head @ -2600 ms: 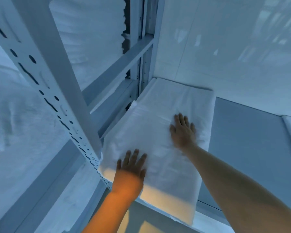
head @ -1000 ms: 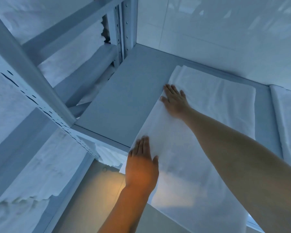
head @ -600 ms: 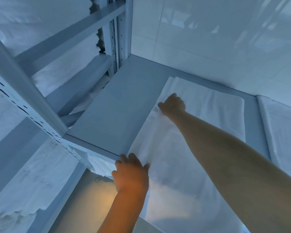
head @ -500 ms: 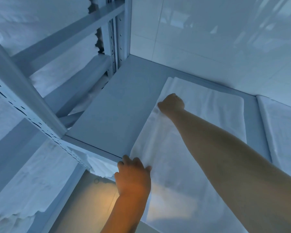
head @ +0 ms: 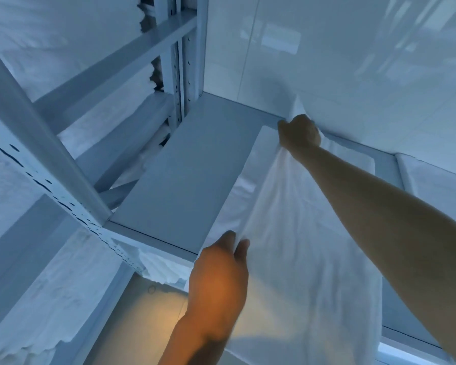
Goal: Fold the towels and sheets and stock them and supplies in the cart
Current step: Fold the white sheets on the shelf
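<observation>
A white folded sheet lies on the grey metal shelf, its near end hanging past the shelf's front edge. My right hand grips the sheet's top layer at the far left corner and holds it raised off the layer below, near the back wall. My left hand pinches the same layer's left edge at the shelf's front. The lifted layer hangs slack between my two hands.
Another folded white sheet lies on the shelf at the right. A perforated upright post and cross bars stand at the left, with stacked white linens on the shelves beyond. A glossy white wall backs the shelf.
Both hands went from lying flat on the sheet to gripping its left edge. My right hand has since moved back and up, lifting the top layer off the layer below.
</observation>
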The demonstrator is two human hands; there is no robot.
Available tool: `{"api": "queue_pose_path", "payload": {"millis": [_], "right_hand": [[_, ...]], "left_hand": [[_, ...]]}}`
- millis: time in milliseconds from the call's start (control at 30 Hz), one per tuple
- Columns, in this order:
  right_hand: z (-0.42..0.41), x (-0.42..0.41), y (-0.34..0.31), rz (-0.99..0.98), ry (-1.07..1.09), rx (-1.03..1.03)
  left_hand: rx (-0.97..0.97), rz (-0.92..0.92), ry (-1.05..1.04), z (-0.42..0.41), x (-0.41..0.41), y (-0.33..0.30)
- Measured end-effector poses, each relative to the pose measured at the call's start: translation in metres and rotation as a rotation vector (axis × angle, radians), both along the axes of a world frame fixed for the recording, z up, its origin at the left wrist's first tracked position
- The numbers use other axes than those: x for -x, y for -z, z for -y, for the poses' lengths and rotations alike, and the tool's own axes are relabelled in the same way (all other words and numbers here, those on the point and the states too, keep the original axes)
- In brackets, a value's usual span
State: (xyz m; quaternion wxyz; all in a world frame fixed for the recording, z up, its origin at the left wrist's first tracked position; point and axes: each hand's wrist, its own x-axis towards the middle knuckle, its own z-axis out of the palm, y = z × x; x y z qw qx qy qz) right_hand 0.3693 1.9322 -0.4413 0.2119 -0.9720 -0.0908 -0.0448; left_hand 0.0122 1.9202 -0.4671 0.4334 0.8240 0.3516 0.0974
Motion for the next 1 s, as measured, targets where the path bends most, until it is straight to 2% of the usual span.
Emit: {"api": "queue_pose_path", "payload": {"millis": [67, 167, 233, 267, 333, 433, 467, 533, 567, 667, 767, 900, 1000], "right_hand": [[-0.021, 0.003, -0.001, -0.061, -0.096, 0.001], [-0.041, 0.03, 0.047, -0.277, -0.385, 0.174], [-0.027, 0.062, 0.088, -0.226, -0.438, 0.217], [-0.018, 0.073, 0.106, -0.122, -0.454, 0.213], [-0.009, 0.081, 0.123, 0.009, -0.456, 0.211], [-0.012, 0.079, 0.121, -0.017, -0.47, 0.248], [-0.012, 0.08, 0.118, -0.03, -0.478, 0.252], [-0.007, 0.084, 0.112, -0.066, -0.518, 0.235], [-0.001, 0.087, 0.111, -0.078, -0.538, 0.224], [0.038, 0.086, 0.108, -0.061, -0.488, 0.2], [0.111, 0.072, 0.105, -0.057, -0.369, 0.249], [0.203, 0.068, 0.11, -0.094, -0.305, 0.311], [0.224, 0.072, 0.118, -0.086, -0.335, 0.31]], "left_hand": [[-0.021, -0.053, -0.056, -0.025, 0.003, 0.004], [-0.076, -0.36, -0.029, -0.061, 0.012, 0.032], [-0.122, -0.479, 0.011, -0.068, 0.018, 0.048], [-0.169, -0.494, 0.024, -0.069, 0.02, 0.054], [-0.274, -0.498, 0.035, -0.07, 0.022, 0.062], [-0.437, -0.486, 0.047, -0.069, 0.019, 0.063], [-0.489, -0.425, 0.101, -0.065, 0.016, 0.063], [-0.579, -0.161, 0.235, -0.054, 0.003, 0.067], [-0.588, -0.092, 0.329, -0.05, -0.006, 0.068], [-0.554, -0.199, 0.555, -0.049, -0.04, 0.078], [-0.665, -0.268, 0.667, -0.062, -0.071, 0.088], [-0.724, -0.256, 0.64, -0.065, -0.078, 0.103], [-0.696, -0.224, 0.598, -0.05, -0.066, 0.11]]}}
